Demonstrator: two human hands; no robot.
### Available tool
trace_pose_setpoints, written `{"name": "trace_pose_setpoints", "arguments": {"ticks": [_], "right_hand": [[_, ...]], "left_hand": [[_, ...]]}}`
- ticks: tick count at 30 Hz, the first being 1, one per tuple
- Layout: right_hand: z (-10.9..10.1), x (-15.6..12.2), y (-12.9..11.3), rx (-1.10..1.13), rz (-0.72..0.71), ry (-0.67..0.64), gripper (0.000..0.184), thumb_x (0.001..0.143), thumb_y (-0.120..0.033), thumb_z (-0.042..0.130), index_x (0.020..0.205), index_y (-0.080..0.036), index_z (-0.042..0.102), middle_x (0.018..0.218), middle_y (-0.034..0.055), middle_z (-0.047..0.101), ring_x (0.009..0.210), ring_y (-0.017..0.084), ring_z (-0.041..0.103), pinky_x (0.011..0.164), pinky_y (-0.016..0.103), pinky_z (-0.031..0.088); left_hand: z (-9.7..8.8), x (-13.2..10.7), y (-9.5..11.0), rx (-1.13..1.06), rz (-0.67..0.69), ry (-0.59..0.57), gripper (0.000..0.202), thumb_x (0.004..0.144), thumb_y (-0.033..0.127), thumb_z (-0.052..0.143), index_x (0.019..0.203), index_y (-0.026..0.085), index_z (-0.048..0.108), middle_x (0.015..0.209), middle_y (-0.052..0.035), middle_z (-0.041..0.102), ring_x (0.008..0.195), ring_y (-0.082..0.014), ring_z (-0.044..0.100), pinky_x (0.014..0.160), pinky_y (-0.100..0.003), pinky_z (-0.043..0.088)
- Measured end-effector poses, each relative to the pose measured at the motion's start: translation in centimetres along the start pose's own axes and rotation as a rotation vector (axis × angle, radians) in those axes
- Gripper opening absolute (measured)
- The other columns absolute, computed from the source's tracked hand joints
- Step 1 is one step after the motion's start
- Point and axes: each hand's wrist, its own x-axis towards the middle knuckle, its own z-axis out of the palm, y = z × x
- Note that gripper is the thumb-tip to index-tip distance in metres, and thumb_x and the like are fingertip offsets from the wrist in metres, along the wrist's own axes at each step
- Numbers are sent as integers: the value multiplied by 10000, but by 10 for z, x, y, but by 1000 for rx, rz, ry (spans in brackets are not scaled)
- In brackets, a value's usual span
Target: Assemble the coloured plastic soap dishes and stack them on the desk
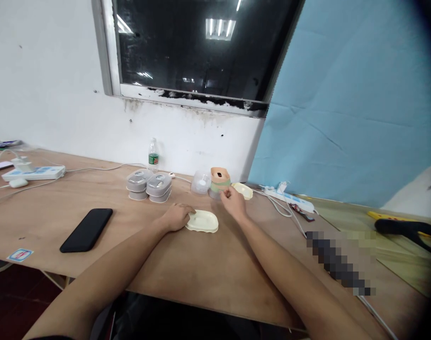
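A shallow cream plastic lid (203, 220) lies on the table in front of me. My left hand (178, 216) is closed at its left edge, fingers curled over the rim. Just behind the lid, my right hand (233, 202) has its fingers pinched together beside a stack of orange, green and grey plastic containers (220, 175). Whatever lies between those fingertips, if anything, is too small to make out. Another cream lid (243, 190) sits behind the right hand, and clear plastic covers (201, 182) stand left of the stack.
Two grey lidded lunch boxes (159, 185) stand at the back beside a clear bottle (153, 155). A black phone (87, 230) lies at left. Power strips (36, 173) with cables are on both sides. Right, a black-handled tool (402, 229) rests near a blurred-out dark object.
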Motion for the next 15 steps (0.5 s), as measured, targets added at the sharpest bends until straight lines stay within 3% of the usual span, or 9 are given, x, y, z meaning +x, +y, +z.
{"name": "trace_pose_setpoints", "arguments": {"ticks": [4,9,11,15], "right_hand": [[-3,42,2,-83,48,-70,312,797,-409,524,1055,-239,561,773,34,649,688,198,574,550,255,301],[2,67,3,-200,28,-76,258,817,-400,488,995,-238,581,840,58,662,750,223,592,571,270,316],[4,70,3,-223,22,-59,297,820,-393,482,1057,-237,568,866,69,667,767,234,598,574,277,320],[8,75,2,-230,29,-175,344,786,-382,533,1097,-244,579,961,90,667,810,250,606,585,282,336]], "left_hand": [[-1,-1,-5,-18,-11,27,367,832,181,405,1132,216,612,1178,-55,632,1067,-221,572,909,-360,430],[-2,-1,-6,-64,23,14,394,888,426,432,1156,186,593,1162,-87,634,1058,-229,578,923,-357,430],[-3,-1,-5,-67,20,0,413,877,459,448,1146,184,598,1157,-92,635,1055,-232,578,920,-358,431],[-3,-1,-5,-75,17,-10,428,879,478,441,1144,182,601,1153,-96,634,1047,-233,580,917,-362,432]]}}
